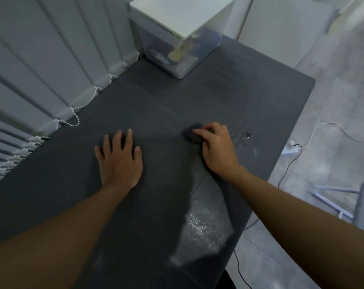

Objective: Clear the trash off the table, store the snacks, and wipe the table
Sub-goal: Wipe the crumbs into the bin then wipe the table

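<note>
Wiping step in hand: right hand (215, 148) grips a dark cloth (192, 133) on the table (156, 97), left hand (119, 158) flat and spread; next, likely the wet specks (242, 138) just right.

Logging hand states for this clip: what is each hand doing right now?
Left hand: open, flat on the table, holding nothing.
Right hand: closed on a dark cloth.

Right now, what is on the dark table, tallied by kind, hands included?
Hands: 2, left hand flat on the table, right hand gripping the cloth
Dark wiping cloth: 1
Lidded translucent storage bin: 1
Wet droplet patches: 2, and
Total: 6
</note>
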Demonstrator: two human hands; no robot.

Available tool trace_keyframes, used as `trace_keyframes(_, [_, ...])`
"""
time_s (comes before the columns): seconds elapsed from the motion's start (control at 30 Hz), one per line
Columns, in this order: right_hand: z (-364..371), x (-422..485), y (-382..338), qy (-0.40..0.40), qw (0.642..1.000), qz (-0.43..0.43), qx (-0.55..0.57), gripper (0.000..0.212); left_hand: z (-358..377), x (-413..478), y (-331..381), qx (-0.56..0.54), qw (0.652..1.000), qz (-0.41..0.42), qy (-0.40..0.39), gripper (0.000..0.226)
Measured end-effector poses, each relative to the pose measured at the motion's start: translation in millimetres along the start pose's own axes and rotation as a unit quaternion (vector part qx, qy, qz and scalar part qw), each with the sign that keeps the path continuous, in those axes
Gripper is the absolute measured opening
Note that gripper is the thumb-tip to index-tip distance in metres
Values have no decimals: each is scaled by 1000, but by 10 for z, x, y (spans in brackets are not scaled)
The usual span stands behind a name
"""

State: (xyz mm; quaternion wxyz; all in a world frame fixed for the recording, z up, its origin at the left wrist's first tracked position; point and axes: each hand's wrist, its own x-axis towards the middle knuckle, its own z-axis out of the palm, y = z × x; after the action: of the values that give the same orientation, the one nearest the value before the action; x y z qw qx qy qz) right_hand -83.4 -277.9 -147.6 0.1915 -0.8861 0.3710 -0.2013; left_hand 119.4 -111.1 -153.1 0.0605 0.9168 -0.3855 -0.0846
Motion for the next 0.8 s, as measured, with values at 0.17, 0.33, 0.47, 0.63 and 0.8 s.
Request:
trace_keyframes(0.17, [-58,-355,-20,-23,998,-43,25,41,127,-19,577,-37,999,28,5,56])
trace_keyframes(0.33, [-274,-331,357,-54,991,-124,-16,38,254,-64,958,-22,999,27,-15,59])
trace_keyframes(0.47, [-264,-142,483,69,991,111,19,40,319,-51,974,38,998,28,-32,68])
trace_keyframes(0.63, [-283,-512,337,-78,986,-145,40,40,316,-46,989,53,998,26,-36,68])
trace_keyframes(0.8, [-489,-177,864,-6,996,-85,-30,37,316,-42,1001,58,997,21,-41,70])
